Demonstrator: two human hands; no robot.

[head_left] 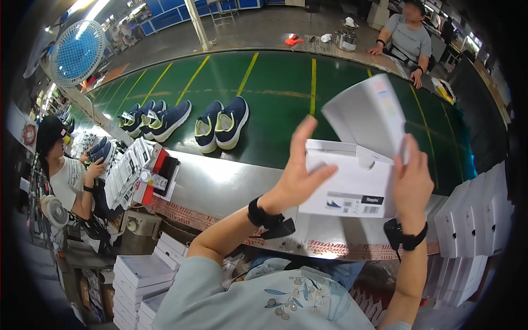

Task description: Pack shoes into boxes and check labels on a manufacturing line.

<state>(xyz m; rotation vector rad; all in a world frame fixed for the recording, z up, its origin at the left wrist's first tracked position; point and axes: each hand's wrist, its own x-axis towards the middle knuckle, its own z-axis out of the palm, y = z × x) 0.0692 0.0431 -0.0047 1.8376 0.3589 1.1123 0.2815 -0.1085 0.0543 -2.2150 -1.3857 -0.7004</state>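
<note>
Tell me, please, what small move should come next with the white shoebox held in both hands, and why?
Probably lower the white shoebox onto the steel counter edge. Left hand and right hand hold it in the air with its lid up, and the nearest navy sneaker pair waits on the green conveyor belt.

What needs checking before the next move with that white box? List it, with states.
1. Left hand on the white shoe box: ok, palm on its left end.
2. Right hand on the box: ok, at its right end.
3. Lid open: ok, raised.
4. Box interior empty: cannot tell, hidden.
5. Nearest navy shoes on the green conveyor belt: ok, paired.
</note>
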